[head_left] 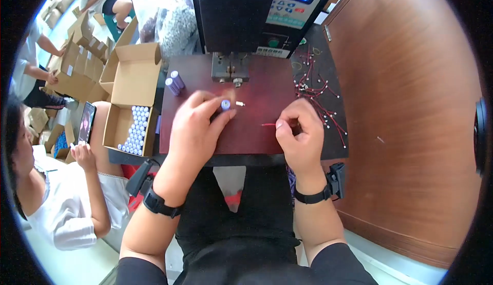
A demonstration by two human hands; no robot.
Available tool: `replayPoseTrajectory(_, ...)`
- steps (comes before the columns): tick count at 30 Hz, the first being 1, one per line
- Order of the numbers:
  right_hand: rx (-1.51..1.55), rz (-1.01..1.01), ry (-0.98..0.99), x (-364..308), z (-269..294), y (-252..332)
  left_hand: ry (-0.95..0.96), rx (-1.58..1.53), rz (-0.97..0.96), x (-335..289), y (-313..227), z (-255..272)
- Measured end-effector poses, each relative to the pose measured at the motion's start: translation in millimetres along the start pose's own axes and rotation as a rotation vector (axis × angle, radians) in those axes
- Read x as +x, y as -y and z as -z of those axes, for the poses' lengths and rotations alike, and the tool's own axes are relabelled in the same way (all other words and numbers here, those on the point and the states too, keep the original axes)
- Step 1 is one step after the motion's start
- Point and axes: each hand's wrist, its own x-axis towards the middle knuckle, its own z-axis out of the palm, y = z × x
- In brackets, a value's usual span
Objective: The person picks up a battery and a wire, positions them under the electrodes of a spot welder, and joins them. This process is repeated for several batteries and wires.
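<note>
Between its thumb and fingers, my left hand (195,125) grips a purple cylindrical battery cell (225,104), whose round end faces up. A small white piece (240,103), which looks like a connector, is just to the right of the cell. My right hand (303,136) pinches a thin red wire (268,124), and its end points left toward the cell. Both hands are over the dark red work board (251,143). Above them are the metal welding heads (230,70) of a black bench machine (236,15), apart from the cell.
A few purple cells (174,83) stand at the board's left. Beyond them is an open cardboard box (115,125) holding many cells. Red wires with white connectors (321,92) lie scattered at right, beside a brown wooden panel (400,105). A person with a phone (87,123) sits at left.
</note>
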Motion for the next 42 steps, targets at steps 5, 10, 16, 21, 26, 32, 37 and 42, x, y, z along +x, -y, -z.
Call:
replayPoseTrajectory(5,0.004,0.013,0.032,15.6,-9.4,-11.1,-0.002,-0.05,0.049,23.3,5.7,-8.3)
replayPoseTrajectory(10,0.011,-0.023,-0.011,19.3,-13.9,-17.3,-0.013,-0.083,0.036,27.3,9.7,-14.7)
replayPoseTrajectory(16,0.05,-0.06,0.014,22.9,-16.7,-22.7,-0.026,-0.055,0.057,28.9,8.3,-14.3)
replayPoseTrajectory(21,0.013,-0.054,0.023,25.0,-19.0,-22.2,-0.038,-0.076,0.064,29.5,8.9,-16.7)
replayPoseTrajectory(26,0.012,-0.087,0.018,25.8,-23.7,-21.6,-0.049,-0.105,0.071,30.3,9.3,-14.6)
replayPoseTrajectory(32,0.004,-0.123,0.072,21.4,-20.3,-20.3,-0.057,-0.005,0.058,26.8,7.9,-15.9)
replayPoseTrajectory(37,-0.035,-0.098,0.063,25.5,-19.7,-23.3,-0.056,0.018,0.02,29.2,11.5,-18.7)
replayPoseTrajectory(42,0.028,-0.203,0.02,24.4,-24.1,-27.1,-0.104,-0.125,-0.052,27.2,23.5,-25.6)
